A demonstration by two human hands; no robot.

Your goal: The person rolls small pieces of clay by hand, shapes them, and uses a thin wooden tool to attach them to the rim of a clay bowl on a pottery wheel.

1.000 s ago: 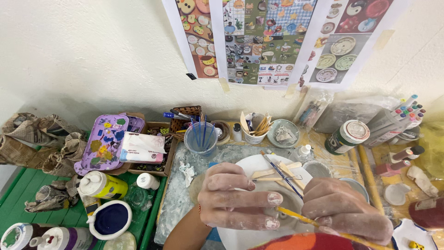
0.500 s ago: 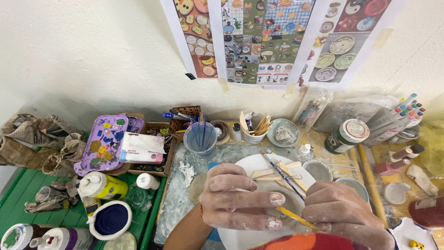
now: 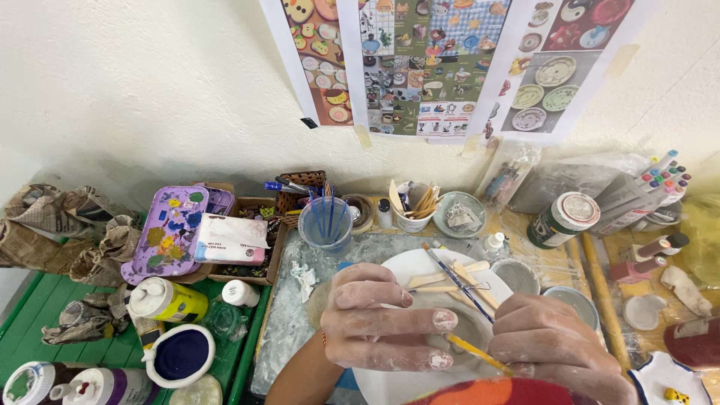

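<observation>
A cluttered paint table (image 3: 300, 315) — on the white plate (image 3: 420, 270), the left hand (image 3: 386, 326) presses flat, fingers spread; beside it the right hand (image 3: 555, 352) pinches a yellow-handled brush (image 3: 476, 354), its tip by the left fingertips.

The left hand (image 3: 386, 322) lies over the middle of the white plate (image 3: 420, 266), so what it presses there stays hidden, and the plate's near rim is cut off by the bottom edge. The right hand (image 3: 559, 352) hides the upper end of the yellow brush (image 3: 476, 352), and its wrist runs out of the picture. The posters (image 3: 442, 60) on the wall are cropped at the top.
</observation>
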